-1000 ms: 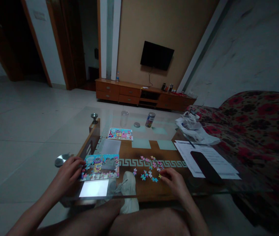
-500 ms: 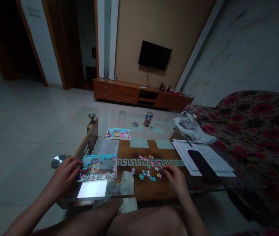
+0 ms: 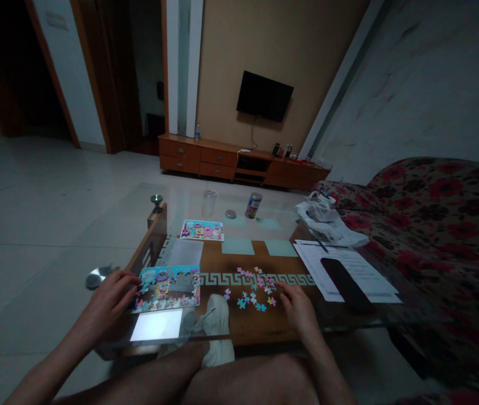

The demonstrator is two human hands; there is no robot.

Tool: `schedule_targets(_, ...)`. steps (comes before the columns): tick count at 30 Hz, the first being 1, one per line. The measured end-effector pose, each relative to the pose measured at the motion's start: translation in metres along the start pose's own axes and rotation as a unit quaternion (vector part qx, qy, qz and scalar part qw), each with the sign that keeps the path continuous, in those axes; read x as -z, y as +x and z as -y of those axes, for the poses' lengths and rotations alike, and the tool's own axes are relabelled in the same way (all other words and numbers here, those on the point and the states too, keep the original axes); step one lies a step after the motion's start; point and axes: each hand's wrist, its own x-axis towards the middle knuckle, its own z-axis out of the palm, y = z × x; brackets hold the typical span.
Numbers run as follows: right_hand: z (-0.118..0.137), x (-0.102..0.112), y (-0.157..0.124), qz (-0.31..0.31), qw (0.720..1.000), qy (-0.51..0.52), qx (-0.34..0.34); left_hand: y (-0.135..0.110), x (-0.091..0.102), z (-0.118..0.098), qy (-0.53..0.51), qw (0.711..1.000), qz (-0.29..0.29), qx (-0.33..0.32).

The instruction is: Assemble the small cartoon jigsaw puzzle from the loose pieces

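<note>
A partly assembled cartoon jigsaw puzzle (image 3: 161, 289) lies on the glass table, with a gap in its upper right middle. My left hand (image 3: 117, 289) rests at its left edge, fingers laid out flat and holding nothing. To the right, several loose puzzle pieces (image 3: 253, 299) are scattered in a cluster. My right hand (image 3: 298, 304) is at the right side of this cluster, fingers reaching out towards the nearest pieces; I see nothing held in it. Beyond the puzzle lies a reference picture card (image 3: 202, 230) with the same cartoon characters.
A printed can (image 3: 253, 206), a round lid (image 3: 230, 214) and a clear glass (image 3: 209, 202) stand farther back. On the right are paper sheets (image 3: 366, 274), a black phone (image 3: 346, 282) and a white plastic bag (image 3: 330, 222). A flowered sofa (image 3: 446, 208) stands beyond them.
My right hand's fingers have gone from bunched together to more stretched out beside the loose pieces. My left hand stays at the puzzle's edge. The view has shifted slightly.
</note>
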Motion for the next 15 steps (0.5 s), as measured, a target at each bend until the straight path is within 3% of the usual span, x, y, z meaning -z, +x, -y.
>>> schedule_targets(15, -0.008, -0.005, 0.003, 0.002, 1.0, -0.012, 0.024, 0.004, 0.006, -0.015, -0.014, 1.0, 0.006, 0.02)
